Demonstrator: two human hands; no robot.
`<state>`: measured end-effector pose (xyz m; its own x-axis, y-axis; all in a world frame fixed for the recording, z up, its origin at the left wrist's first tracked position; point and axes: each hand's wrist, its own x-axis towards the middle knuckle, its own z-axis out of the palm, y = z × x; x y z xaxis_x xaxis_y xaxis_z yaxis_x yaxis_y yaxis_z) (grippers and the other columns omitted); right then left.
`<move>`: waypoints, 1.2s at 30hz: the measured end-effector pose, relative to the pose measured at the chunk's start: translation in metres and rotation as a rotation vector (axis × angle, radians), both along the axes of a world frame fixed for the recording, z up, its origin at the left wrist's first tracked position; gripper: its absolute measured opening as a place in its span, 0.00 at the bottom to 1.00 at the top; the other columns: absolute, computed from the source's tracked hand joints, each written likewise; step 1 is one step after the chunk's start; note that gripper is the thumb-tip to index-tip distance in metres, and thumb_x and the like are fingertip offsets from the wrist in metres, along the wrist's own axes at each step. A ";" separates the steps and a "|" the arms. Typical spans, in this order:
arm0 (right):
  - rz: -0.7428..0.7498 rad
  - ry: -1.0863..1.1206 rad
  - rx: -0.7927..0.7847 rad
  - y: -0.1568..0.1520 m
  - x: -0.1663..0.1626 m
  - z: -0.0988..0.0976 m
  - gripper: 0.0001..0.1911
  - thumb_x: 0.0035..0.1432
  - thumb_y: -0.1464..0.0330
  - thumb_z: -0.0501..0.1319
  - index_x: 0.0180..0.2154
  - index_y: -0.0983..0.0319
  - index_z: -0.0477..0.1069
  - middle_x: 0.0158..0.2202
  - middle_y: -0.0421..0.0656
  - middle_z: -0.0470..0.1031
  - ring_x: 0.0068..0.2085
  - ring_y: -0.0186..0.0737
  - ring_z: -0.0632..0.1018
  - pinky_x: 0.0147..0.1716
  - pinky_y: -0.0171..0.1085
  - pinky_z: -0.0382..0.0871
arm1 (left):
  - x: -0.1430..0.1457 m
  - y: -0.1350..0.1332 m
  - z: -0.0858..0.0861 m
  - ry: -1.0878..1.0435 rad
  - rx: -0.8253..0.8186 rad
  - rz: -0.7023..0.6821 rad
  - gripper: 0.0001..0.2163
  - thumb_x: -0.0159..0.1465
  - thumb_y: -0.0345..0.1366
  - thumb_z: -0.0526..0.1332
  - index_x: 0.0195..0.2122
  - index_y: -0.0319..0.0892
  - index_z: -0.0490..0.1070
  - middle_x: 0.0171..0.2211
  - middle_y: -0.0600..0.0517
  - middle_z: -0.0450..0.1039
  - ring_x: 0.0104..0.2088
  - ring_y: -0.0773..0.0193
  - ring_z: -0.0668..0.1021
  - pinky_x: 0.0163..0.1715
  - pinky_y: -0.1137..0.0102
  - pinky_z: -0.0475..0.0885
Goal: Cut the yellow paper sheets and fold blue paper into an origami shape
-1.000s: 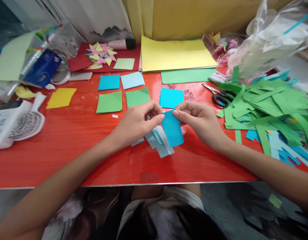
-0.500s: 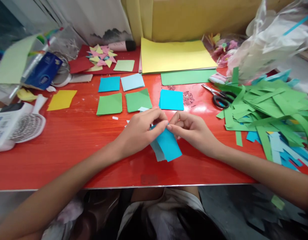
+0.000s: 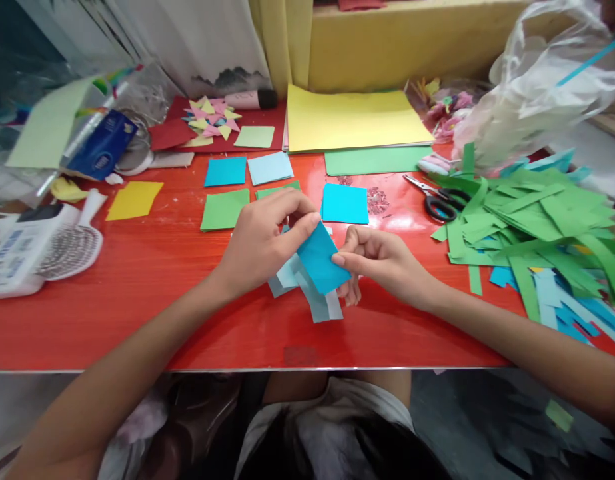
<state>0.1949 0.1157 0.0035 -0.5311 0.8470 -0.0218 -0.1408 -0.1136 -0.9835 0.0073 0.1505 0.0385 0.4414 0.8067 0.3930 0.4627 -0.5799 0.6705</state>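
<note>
Both my hands pinch a folded bright blue paper piece [image 3: 317, 260] just above the red table [image 3: 152, 287]. My left hand [image 3: 262, 243] grips its upper left edge with thumb and fingers. My right hand [image 3: 380, 260] pinches its right edge, fingers curled. Under the blue piece lie several pale blue folded strips [image 3: 312, 293] on the table. A bright blue square [image 3: 345, 203] lies just beyond my hands, and green squares [image 3: 224, 209] lie beyond my left hand.
Black-handled scissors [image 3: 437, 199] lie at the right beside a heap of green and blue paper strips [image 3: 537, 220]. Yellow sheets [image 3: 354, 119] sit at the back, a clear plastic bag [image 3: 542, 80] far right. A small white fan [image 3: 67, 250] and a yellow square [image 3: 134, 200] are at the left.
My hands have shifted on the blue piece: it has turned and lifted slightly, with my right hand now pinching its right edge and my left hand higher up. The view rose a little.
</note>
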 end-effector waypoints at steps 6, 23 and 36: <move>-0.091 -0.131 0.103 0.000 0.002 0.002 0.14 0.59 0.63 0.61 0.29 0.61 0.59 0.21 0.38 0.76 0.18 0.30 0.75 0.14 0.27 0.63 | -0.010 0.013 0.002 -0.092 -0.032 0.051 0.08 0.65 0.35 0.56 0.28 0.43 0.65 0.26 0.57 0.62 0.28 0.71 0.64 0.29 0.68 0.59; -0.400 -1.124 1.000 0.047 0.039 -0.021 0.23 0.61 0.62 0.57 0.56 0.62 0.63 0.59 0.50 0.66 0.58 0.51 0.69 0.53 0.51 0.68 | -0.020 0.048 -0.016 0.092 -0.260 0.329 0.15 0.64 0.43 0.51 0.26 0.42 0.71 0.22 0.53 0.63 0.23 0.67 0.64 0.25 0.69 0.58; -0.349 -1.269 0.919 0.056 0.044 -0.026 0.21 0.63 0.59 0.55 0.52 0.63 0.70 0.53 0.49 0.73 0.54 0.51 0.73 0.49 0.49 0.70 | -0.020 0.049 -0.017 -0.066 -0.332 0.211 0.15 0.64 0.40 0.51 0.24 0.41 0.70 0.30 0.50 0.73 0.30 0.65 0.71 0.30 0.70 0.65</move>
